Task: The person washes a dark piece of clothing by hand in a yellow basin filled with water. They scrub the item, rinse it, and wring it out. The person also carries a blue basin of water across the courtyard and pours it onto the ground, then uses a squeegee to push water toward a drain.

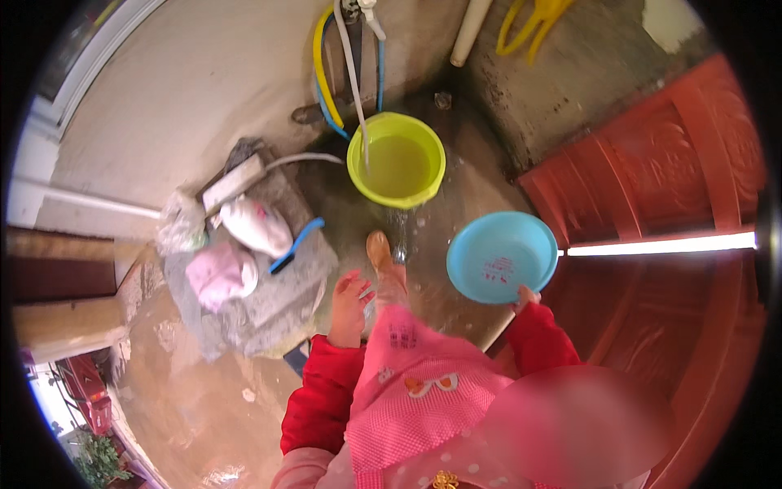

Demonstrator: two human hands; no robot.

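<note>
My right hand [525, 297] grips the near rim of a round light-blue plastic basin [501, 254], held out above the wet ground; the basin looks empty. My left hand [350, 303] hangs free in front of me with fingers spread, holding nothing, close to the edge of a grey stone slab [301, 281]. Ahead stands a yellow-green bucket [397, 160] full of water, with a thin stream falling into it from a pipe [352, 65] above. My brown shoe [379, 248] points toward the bucket. Red sleeves and a pink apron cover my arms and front.
On the slab lie a pink cloth [221, 273], a white bag [257, 226] and a blue-handled brush [295, 244]. Yellow and blue hoses [322, 73] run down the wall. A red metal door [676, 171] stands at the right. The concrete around the bucket is wet.
</note>
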